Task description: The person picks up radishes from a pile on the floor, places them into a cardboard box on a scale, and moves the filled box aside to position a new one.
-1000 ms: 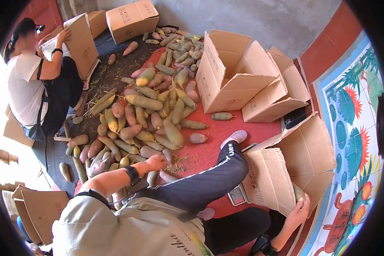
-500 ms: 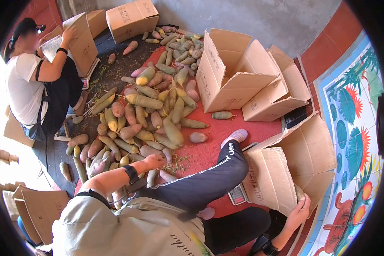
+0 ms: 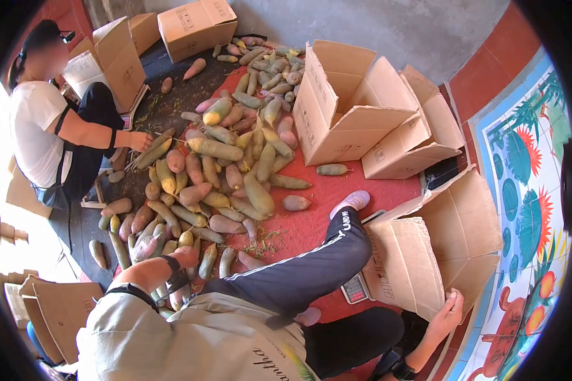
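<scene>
My left hand [image 3: 185, 256] is low over the near side of a pile of radishes [image 3: 219, 149], green, yellowish and pinkish. Its closest neighbour is a small yellowish radish [image 3: 185, 239]; the fingers are too blurred to make out a grip. At the lower right, my right hand [image 3: 450, 310] has its fingers closed on the edge of a flap of an open cardboard box [image 3: 403, 260]. That box rests on a scale with a display [image 3: 354, 289], beside my bent leg. What lies inside the box is hidden by the flap.
Two open cardboard boxes [image 3: 327, 136] [image 3: 413, 149] stand at the back right. A co-worker [image 3: 41, 120] sits at the left, one hand [image 3: 140, 141] at a long radish. Another box [image 3: 63, 311] is at the lower left. A tiled wall [image 3: 521, 209] borders the right side.
My left hand has moved left and nearer to me. A greenish-brown radish at my right hand's fingertips is no longer visible. The co-worker's hand has come down from a box to the pile.
</scene>
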{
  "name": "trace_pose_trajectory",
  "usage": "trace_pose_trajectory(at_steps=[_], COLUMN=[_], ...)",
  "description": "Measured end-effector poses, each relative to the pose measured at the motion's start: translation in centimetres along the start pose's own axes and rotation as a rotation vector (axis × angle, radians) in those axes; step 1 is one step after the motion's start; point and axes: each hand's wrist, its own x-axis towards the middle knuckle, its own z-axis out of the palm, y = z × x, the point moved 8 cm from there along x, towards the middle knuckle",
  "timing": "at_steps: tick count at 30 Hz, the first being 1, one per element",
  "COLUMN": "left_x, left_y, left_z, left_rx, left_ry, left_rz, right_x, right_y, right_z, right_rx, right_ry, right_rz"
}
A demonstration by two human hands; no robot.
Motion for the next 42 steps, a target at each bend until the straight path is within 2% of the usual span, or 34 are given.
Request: trace_pose_trajectory(at_steps=[2,4,11,13,14,16,18,20,22,24,28,33,37,39,42], left_x=[-1.0,-3.6,-3.3,-4.9,-4.7,-4.9,-4.6,-3.8,-3.4,-3.0,-2.8,-1.4,-0.8,-0.8,-1.3], left_y=[-0.6,-0.7,-3.4,-3.1,-3.3,-2.8,-3.2,-3.6,-4.1,-4.5,-4.4,-7.1,-7.7,-7.4,-6.8], left_z=[1.0,0.6,4.0,1.2,1.3,-1.1,-1.6,-2.1,-2.6,-2.6,-2.9,-0.8,0.0,-0.5,-1.5], left_rx=[0.027,0.117,0.236,0.053,0.051,0.08,0.029,0.182,0.096,-0.026,-0.037,-0.168,-0.181,-0.025,0.053], left_ry=[-0.006,-0.054,-0.035,0.084,0.08,0.281,0.273,0.396,0.387,0.255,0.229,0.214,0.181,0.14,0.061], left_rz=[0.009,-0.061,-0.145,-0.268,-0.268,-0.19,-0.211,-0.217,-0.265,-0.311,-0.36,-0.489,-0.48,-0.467,-0.431], right_x=[0.0,-0.1,-0.5,-0.5,-0.6,-0.6,-0.6,-0.7,-0.7,-0.7,-0.8,-0.8,-0.8,-0.9,-0.9], right_y=[-0.3,-0.5,-0.8,-0.8,-0.8,-0.8,-0.8,-1.0,-1.0,-1.1,-1.1,-0.9,-1.0,-0.9,-1.1], right_z=[0.0,-0.1,0.0,0.0,-0.1,-0.1,0.0,-0.1,-0.1,-0.1,-0.1,0.0,0.0,0.0,0.0], right_rx=[-0.01,-0.046,-0.119,-0.134,-0.136,-0.155,-0.166,-0.18,-0.166,-0.167,-0.178,-0.193,-0.19,-0.193,-0.192], right_ry=[-0.002,0.003,0.011,0.012,0.008,0.012,0.014,0.02,0.018,0.02,0.012,0.008,0.008,0.006,0.008], right_rz=[-0.005,-0.006,-0.07,-0.07,-0.071,-0.053,-0.07,-0.085,-0.071,-0.071,-0.079,-0.087,-0.096,-0.101,-0.107])
